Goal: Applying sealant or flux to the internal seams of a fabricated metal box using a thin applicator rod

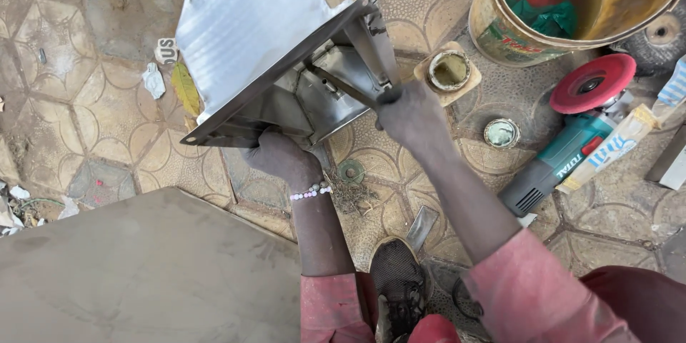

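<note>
A welded steel box-like piece [250, 36] of shiny sheet metal and angle-iron frame stands tilted on the tiled ground. My left hand [280, 156], with a bead bracelet at the wrist, grips its lower frame edge from underneath. My right hand [411, 116] is closed around a thin dark rod-like tool [341, 84] that reaches diagonally into the open inside of the piece. Both sleeves are pink-red.
A large flat metal sheet [143, 271] lies at lower left. An angle grinder [564, 153] with a red disc [592, 83] lies to the right. A yellow bucket [579, 7] of liquid with cloth stands at top right. Small tins [449, 70] and a sandal [399, 279] are near.
</note>
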